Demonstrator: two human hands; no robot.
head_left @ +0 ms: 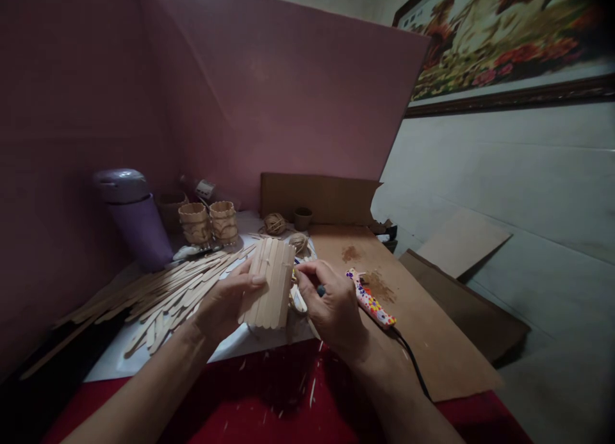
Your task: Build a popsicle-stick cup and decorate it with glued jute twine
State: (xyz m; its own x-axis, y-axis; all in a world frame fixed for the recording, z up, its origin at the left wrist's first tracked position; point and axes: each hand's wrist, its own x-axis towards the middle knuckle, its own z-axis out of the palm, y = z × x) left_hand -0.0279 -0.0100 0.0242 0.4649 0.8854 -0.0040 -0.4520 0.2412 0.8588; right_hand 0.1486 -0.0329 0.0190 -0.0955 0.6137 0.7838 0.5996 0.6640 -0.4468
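My left hand [225,300] is closed round a piece made of wooden craft sticks [271,284] set side by side, thumb on its face, held upright above the table. Close to the piece's right edge, my right hand [331,303] is closed in a pinch on a slim tool [321,291]. Only a dark rounded end and a bit of yellow by the fingertips show, so its kind is unclear. Loose craft sticks [182,284] lie fanned out to the left. A flower-patterned glue gun [372,301] with a black cord rests on cardboard to the right.
Behind the sticks stand two craft-stick cups [223,223] and a purple bottle [139,220]. Balls of twine [275,223] and a small pot [302,218] are at the back. A cardboard sheet [423,341] covers the right side. Wood slivers litter the red cloth [269,393].
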